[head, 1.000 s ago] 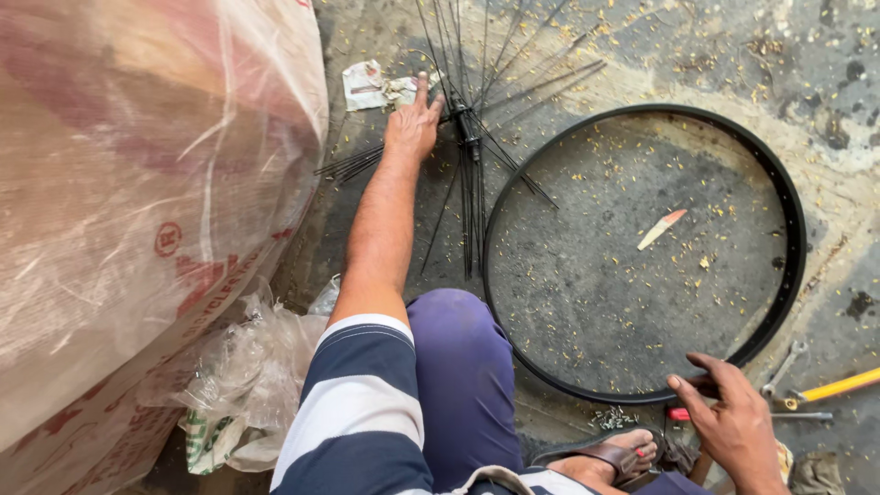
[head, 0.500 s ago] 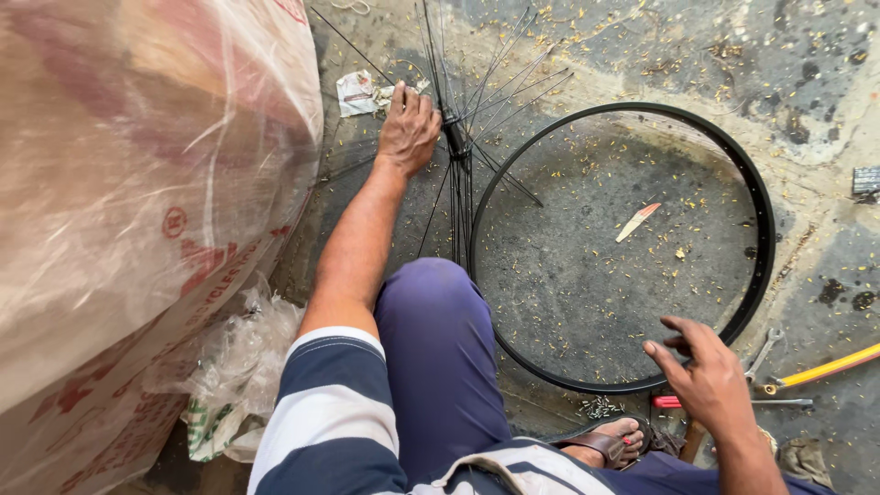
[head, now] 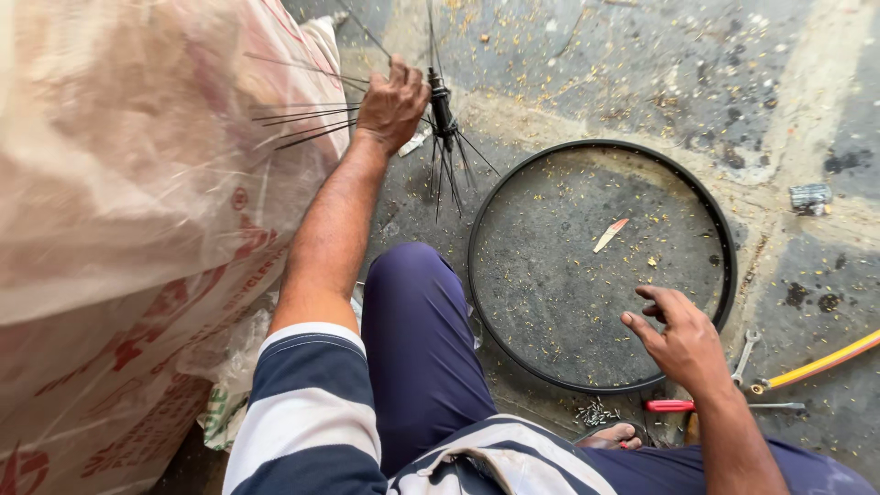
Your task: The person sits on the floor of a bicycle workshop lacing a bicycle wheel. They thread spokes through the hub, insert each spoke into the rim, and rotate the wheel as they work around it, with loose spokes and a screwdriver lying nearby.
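The hub with spokes [head: 444, 119] stands just right of the left hand's fingers [head: 403, 87], with the big sack [head: 137, 202] to their left. The wheel rim [head: 495, 197] lies flat on the floor [head: 642, 73], under and beyond the right hand's fingers [head: 655, 307]. A spanner [head: 744, 356], screwdriver [head: 683, 405] and hose [head: 820, 362] lie right of them.

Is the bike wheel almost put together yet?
Not nearly. Done: the black rim lies bare on the ground. In hand: the left hand grips the hub with its bunch of loose spokes, lifted clear of the rim. The right hand hovers open over the rim's near edge. Left: no spoke reaches the rim yet; spanner and red-handled screwdriver lie untouched.
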